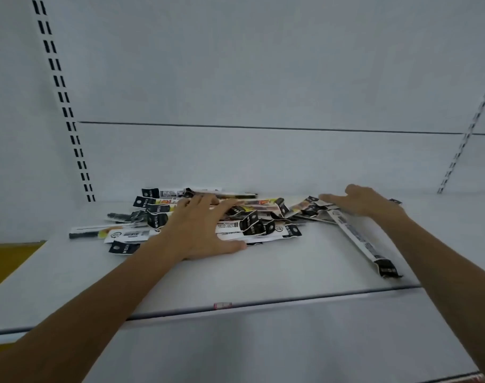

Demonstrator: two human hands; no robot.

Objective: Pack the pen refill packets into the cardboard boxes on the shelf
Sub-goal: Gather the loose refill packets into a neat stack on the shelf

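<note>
Left hand (pixel 200 228), right hand (pixel 365 201), palms down

Print on the pile of packets (pixel 230 226) too small to read, pile's middle hidden under the left hand (pixel 200 228), right hand (pixel 365 201) at the pile's right end blurred, yellow patch (pixel 9 258) left of the pile cut off, perhaps floor

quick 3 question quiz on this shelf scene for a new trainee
1. True or false: the left hand rests open on the pile of packets.
2. Which is in view? A) scissors B) white shelf C) cup
3. Fill in: the long packet lying apart from the pile is nearest the ___ hand.
Key: 1 true; 2 B; 3 right hand.
</note>
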